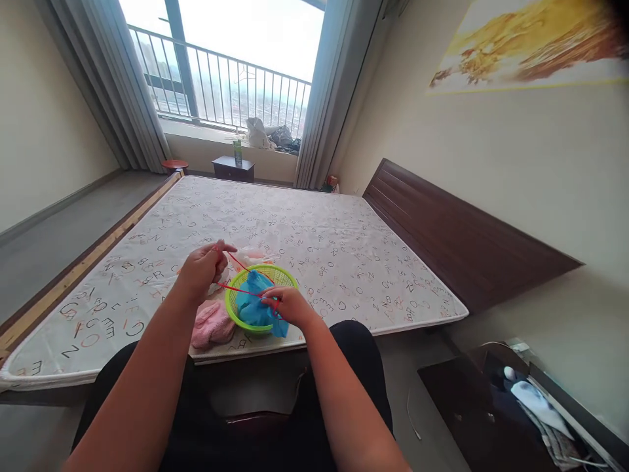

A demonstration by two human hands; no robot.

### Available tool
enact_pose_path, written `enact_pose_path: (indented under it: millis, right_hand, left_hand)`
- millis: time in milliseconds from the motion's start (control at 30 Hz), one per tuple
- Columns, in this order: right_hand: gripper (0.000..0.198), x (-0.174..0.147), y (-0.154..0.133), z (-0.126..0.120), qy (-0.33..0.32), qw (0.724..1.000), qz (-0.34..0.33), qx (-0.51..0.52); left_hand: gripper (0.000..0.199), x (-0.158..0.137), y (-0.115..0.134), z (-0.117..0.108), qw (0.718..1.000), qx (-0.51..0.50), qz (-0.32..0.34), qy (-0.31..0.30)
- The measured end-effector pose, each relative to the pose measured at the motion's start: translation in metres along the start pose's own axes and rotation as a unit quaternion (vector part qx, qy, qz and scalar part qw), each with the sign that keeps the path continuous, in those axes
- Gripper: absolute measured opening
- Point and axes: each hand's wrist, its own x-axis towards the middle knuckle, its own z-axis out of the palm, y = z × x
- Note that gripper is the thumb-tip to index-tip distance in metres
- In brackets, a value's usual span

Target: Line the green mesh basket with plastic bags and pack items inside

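Note:
A red string [240, 289] runs taut between my two hands, above a green plastic basket [228, 308]. My left hand [205, 267] is closed on one part of the string, left of the basket. At the basket's right side my right hand [287, 305] pinches the string close to a blue plastic bag [254, 309]. The bag lies bunched in the basket, and one corner of it hangs over the front rim. Whether my right fingers also hold the bag I cannot tell. A pink fluffy cloth [212, 324] lies left of the basket.
The basket stands near the front edge of a letter-printed mattress [334, 242]. Behind it lies a clear plastic bag [253, 255] with something pinkish. A dark headboard [442, 229] runs along the right. At the lower right is a dark cabinet [462, 406] with things on it.

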Motion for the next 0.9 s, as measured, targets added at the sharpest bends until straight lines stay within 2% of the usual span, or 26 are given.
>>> enact_pose_path:
  millis: [67,133,200,267,400,533,633,700,800,900]
  right_hand:
    - [0.022,0.006,-0.016,-0.02,0.036,0.997,-0.034,0.062]
    - [0.032,0.015,-0.037,-0.036,0.07,0.993,-0.039,0.086]
    - [0.04,0.025,-0.06,-0.045,0.074,0.995,-0.028,0.062]
    - [0.042,0.035,-0.078,-0.046,0.061,0.997,-0.049,0.014]
    - [0.045,0.051,-0.088,-0.032,0.042,0.992,-0.098,-0.072]
    - [0.028,0.062,-0.078,-0.022,0.052,0.99,-0.097,-0.086]
    - [0.008,0.069,-0.07,-0.022,0.03,0.996,-0.074,-0.033]
    - [0.013,0.073,-0.067,-0.023,0.035,0.998,-0.045,0.032]
    - [0.019,0.078,-0.062,-0.024,0.079,0.989,-0.008,0.125]
    - [0.02,0.082,-0.057,-0.024,0.103,0.98,0.011,0.168]
  left_hand:
    - [0.037,0.005,-0.004,-0.004,0.996,0.091,0.025,-0.001]
    - [0.035,0.007,-0.004,-0.004,0.982,0.178,0.059,-0.017]
    - [0.037,0.007,-0.001,0.0,0.966,0.239,0.082,-0.049]
    - [0.035,0.004,0.004,0.006,0.956,0.265,0.097,-0.08]
    - [0.025,-0.007,0.005,0.017,0.971,0.205,0.107,-0.064]
    - [0.027,-0.01,-0.006,0.022,0.99,0.117,0.063,-0.048]
    - [0.031,-0.005,-0.015,0.023,0.996,0.065,0.058,-0.02]
    - [0.035,-0.002,-0.02,0.022,0.995,0.04,0.088,-0.007]
    - [0.048,-0.002,-0.028,0.024,0.99,0.015,0.128,-0.054]
    - [0.058,-0.006,-0.037,0.03,0.99,-0.017,0.101,-0.097]
